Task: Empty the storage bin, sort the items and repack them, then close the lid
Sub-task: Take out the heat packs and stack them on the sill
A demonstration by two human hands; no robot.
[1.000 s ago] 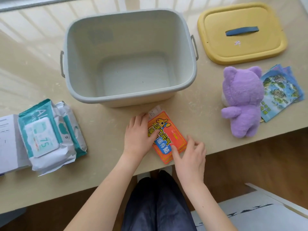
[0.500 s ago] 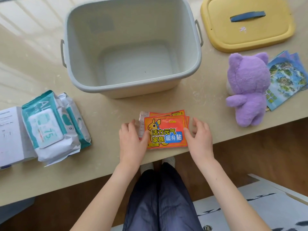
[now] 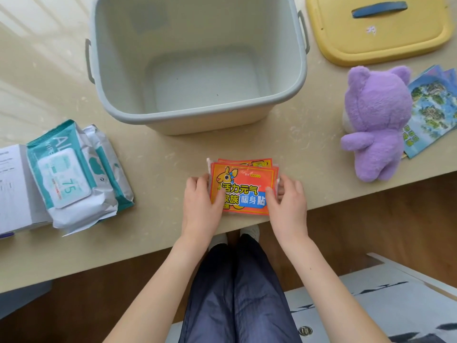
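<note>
An empty grey storage bin [image 3: 284, 100] stands on the beige table, its yellow lid [image 3: 385, 43] with a blue handle lying to its right. In front of the bin, near the table's front edge, lies a small stack of orange heat-patch packets [image 3: 244, 179]. My left hand [image 3: 201, 201] grips the stack's left side and my right hand [image 3: 286, 201] grips its right side, thumbs on the top packet. A purple plush bear [image 3: 376, 120] lies at the right beside blue picture cards [image 3: 432, 105]. Two teal wet-wipe packs [image 3: 71, 169] lie at the left.
A white box or booklet [image 3: 12, 186] lies at the far left, partly under the wipes. The table's front edge [image 3: 148, 248] runs just below the packets. Below it are my dark trousers [image 3: 237, 293] and a pale rug on a wooden floor.
The orange packets turned from slanted to square with the table edge. Both hands shifted to the stack's two sides and closed on it. The camera tilted down a little.
</note>
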